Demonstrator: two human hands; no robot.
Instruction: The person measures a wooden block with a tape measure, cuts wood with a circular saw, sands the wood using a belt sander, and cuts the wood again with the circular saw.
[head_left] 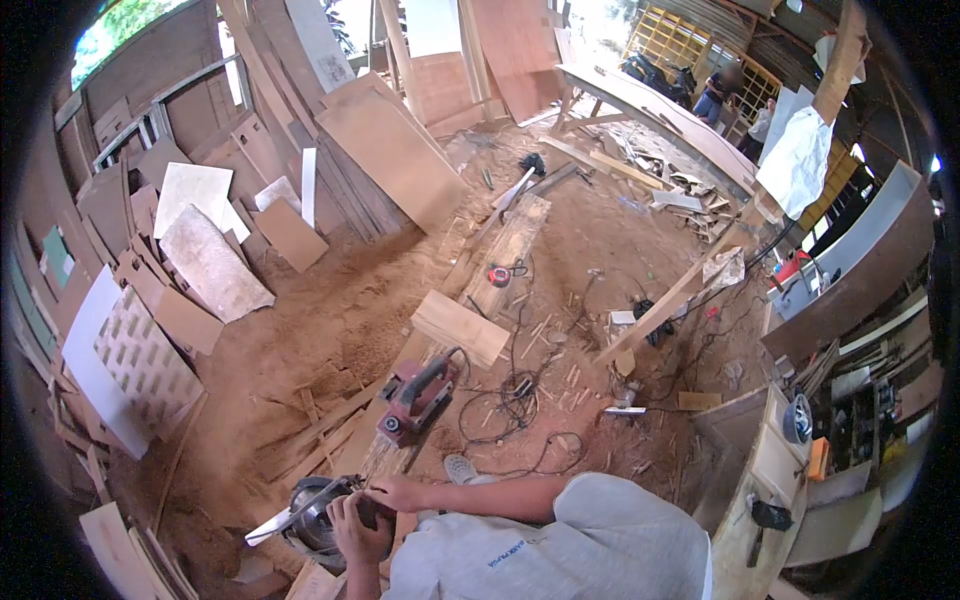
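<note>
At the bottom, a circular saw [318,518] with a rounded metal guard sits at the near end of a long timber plank. My left hand [358,528] is closed over its dark handle area, fingers bent. Right beside it, my right hand [398,493] is also closed against the saw's handle, its fingertips partly hidden. A pale strip [268,527] shows at the saw's left side. Just ahead on the plank rests a dark red power planer [415,398] with a black handle. Beyond it, a short board [460,327] lies across the plank, and a red tape measure [499,276] sits farther along.
Black cables [515,390] coil on the dusty ground right of the plank. Sheets and offcuts [215,260] lean along the left. A slanted wooden post [680,300] stands at right, near a cluttered bench [765,480]. A long table [660,115] and a person [715,95] are far back.
</note>
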